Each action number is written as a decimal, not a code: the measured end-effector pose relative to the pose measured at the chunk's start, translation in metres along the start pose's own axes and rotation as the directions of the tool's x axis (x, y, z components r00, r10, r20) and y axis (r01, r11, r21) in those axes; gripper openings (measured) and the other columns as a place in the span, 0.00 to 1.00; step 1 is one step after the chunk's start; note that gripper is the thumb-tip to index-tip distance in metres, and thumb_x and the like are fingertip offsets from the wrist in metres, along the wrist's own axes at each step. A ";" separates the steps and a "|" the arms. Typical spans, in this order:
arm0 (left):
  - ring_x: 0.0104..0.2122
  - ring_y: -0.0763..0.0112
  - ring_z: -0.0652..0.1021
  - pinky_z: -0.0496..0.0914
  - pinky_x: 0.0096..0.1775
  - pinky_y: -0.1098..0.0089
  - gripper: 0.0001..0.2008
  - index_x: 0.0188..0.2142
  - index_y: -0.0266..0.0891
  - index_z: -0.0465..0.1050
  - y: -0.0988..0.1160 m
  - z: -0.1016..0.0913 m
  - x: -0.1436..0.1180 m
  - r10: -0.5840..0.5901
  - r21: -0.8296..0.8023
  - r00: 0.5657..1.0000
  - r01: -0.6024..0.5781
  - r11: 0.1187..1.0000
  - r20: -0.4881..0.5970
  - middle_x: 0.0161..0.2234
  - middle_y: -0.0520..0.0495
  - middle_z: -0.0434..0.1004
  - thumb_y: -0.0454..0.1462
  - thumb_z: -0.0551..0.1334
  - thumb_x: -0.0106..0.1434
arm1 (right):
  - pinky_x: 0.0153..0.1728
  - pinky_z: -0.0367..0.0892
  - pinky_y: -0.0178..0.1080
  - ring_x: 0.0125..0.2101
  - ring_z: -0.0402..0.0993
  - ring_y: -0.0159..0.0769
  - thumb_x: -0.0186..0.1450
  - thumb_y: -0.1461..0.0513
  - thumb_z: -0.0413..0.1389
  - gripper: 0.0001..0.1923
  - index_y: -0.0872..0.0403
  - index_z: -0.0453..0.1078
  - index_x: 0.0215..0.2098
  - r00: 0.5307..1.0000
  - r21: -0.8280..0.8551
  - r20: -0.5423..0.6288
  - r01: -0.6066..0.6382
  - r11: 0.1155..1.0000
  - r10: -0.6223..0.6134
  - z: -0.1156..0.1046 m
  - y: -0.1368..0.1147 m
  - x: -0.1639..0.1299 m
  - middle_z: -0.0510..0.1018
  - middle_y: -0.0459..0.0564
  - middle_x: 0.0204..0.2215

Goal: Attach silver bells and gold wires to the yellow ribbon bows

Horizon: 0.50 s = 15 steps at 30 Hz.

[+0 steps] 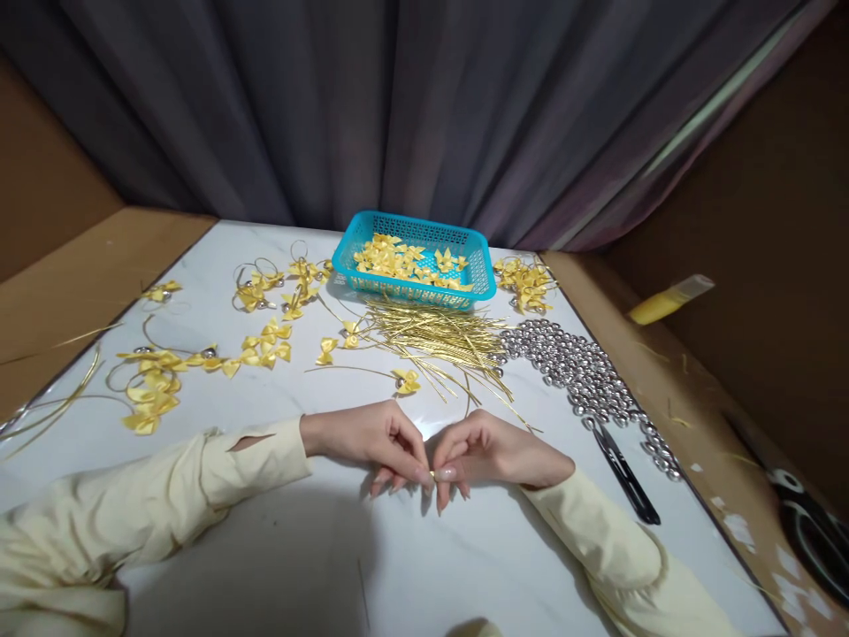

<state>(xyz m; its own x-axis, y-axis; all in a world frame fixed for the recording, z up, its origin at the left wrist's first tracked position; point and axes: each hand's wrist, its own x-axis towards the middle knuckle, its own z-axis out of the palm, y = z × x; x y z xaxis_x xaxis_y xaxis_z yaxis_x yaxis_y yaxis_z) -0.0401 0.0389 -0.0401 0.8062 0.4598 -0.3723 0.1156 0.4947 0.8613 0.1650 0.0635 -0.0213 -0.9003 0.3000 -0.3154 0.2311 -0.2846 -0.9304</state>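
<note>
My left hand (393,447) and my right hand (484,453) meet fingertip to fingertip over the front middle of the table. Both pinch a tiny bright bit of gold twist tie (433,476); the fingers cover most of it. Just beyond them lies a yellow ribbon bow (407,381) with a silver bell-like bead and a gold tie. Behind my hands spreads a heap of gold twist ties (434,332). Many shiny silver beads (590,367) are strewn to the right, with black-handled tweezers (623,473) lying beside them.
A blue plastic basket (489,279) of yellow bows stands at the back against a grey curtain (345,106). Tied bows (151,398) cluster on the left, more bows (527,285) behind right. Black scissors (813,531) and a yellow tube (669,299) are at the right edge.
</note>
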 end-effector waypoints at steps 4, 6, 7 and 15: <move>0.14 0.82 0.70 0.67 0.18 0.82 0.10 0.28 0.32 0.76 -0.001 0.002 -0.001 0.009 0.067 1.000 -0.008 0.998 -0.014 0.17 0.53 0.71 0.39 0.67 0.53 | 0.23 0.64 0.30 0.20 0.67 0.25 0.58 0.59 0.58 0.11 0.62 0.73 0.29 1.000 -0.019 0.010 -0.029 0.999 0.029 0.001 0.001 0.000 0.79 0.54 0.25; 0.14 0.82 0.69 0.67 0.18 0.82 0.10 0.28 0.32 0.76 -0.001 0.004 -0.001 0.013 0.102 1.000 -0.010 0.995 -0.028 0.17 0.53 0.70 0.40 0.66 0.53 | 0.24 0.64 0.30 0.20 0.67 0.25 0.58 0.59 0.58 0.11 0.61 0.73 0.30 0.999 -0.030 0.008 -0.051 0.998 0.052 0.000 0.002 -0.001 0.80 0.55 0.27; 0.14 0.82 0.69 0.66 0.17 0.82 0.11 0.28 0.32 0.76 -0.001 0.005 -0.001 0.014 0.119 0.999 -0.010 0.993 -0.036 0.17 0.53 0.70 0.40 0.66 0.53 | 0.24 0.64 0.30 0.20 0.67 0.25 0.58 0.59 0.58 0.11 0.61 0.73 0.30 0.998 -0.036 0.005 -0.060 0.998 0.060 0.000 0.003 -0.002 0.80 0.55 0.28; 0.15 0.82 0.69 0.65 0.17 0.83 0.11 0.27 0.33 0.75 0.000 0.007 -0.003 0.006 0.211 0.998 0.008 0.978 -0.065 0.17 0.53 0.68 0.42 0.65 0.54 | 0.25 0.68 0.31 0.21 0.68 0.25 0.54 0.56 0.61 0.15 0.60 0.72 0.31 0.990 0.027 0.017 -0.141 0.990 0.141 0.002 -0.002 -0.003 0.78 0.52 0.27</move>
<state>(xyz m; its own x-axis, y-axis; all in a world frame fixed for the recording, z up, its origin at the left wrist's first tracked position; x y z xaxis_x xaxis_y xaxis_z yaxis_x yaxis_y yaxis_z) -0.0381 0.0324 -0.0366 0.7676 0.5097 -0.3885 0.2413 0.3317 0.9120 0.1667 0.0617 -0.0181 -0.8648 0.2418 -0.4400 0.3458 -0.3487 -0.8711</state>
